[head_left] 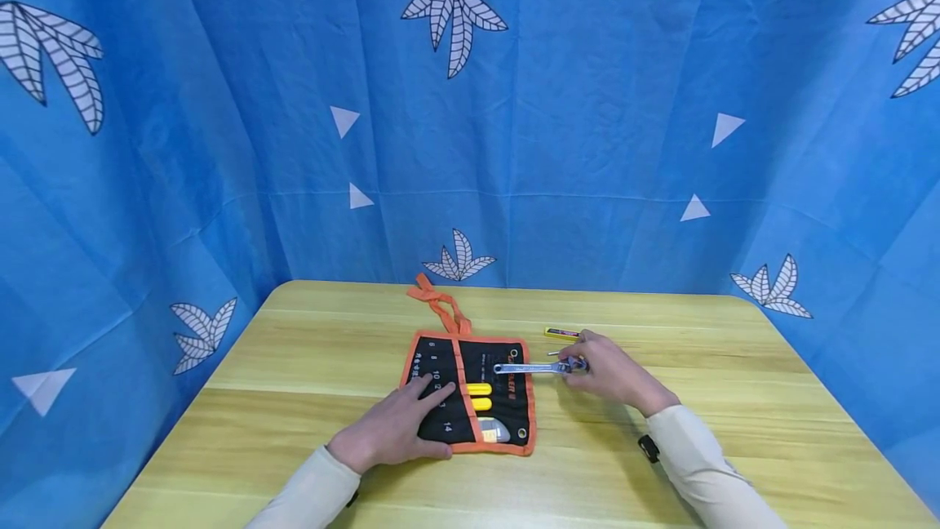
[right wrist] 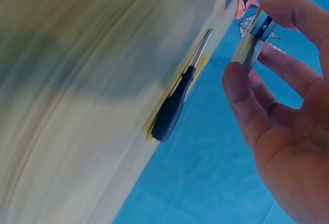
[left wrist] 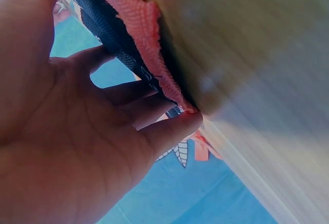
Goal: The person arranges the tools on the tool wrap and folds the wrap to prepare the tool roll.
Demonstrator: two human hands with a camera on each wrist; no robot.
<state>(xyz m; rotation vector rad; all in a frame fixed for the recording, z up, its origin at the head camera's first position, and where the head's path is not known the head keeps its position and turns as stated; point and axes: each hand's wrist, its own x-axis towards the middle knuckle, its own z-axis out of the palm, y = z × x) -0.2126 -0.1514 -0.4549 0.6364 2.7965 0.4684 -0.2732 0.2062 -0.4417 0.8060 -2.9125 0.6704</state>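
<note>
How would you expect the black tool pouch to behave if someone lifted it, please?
The black tool pouch would probably flex, since its orange edging looks woven and curves in the left wrist view. It may sag unevenly, with yellow handles poking from its pockets. Its loose orange ties would likely trail.

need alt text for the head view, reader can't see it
A person's right hand holds a wrench partly over a black, orange-edged tool pouch that the left hand touches. Two yellow handles show in the pouch, which lies on a wood-grain table before a blue curtain.
</note>
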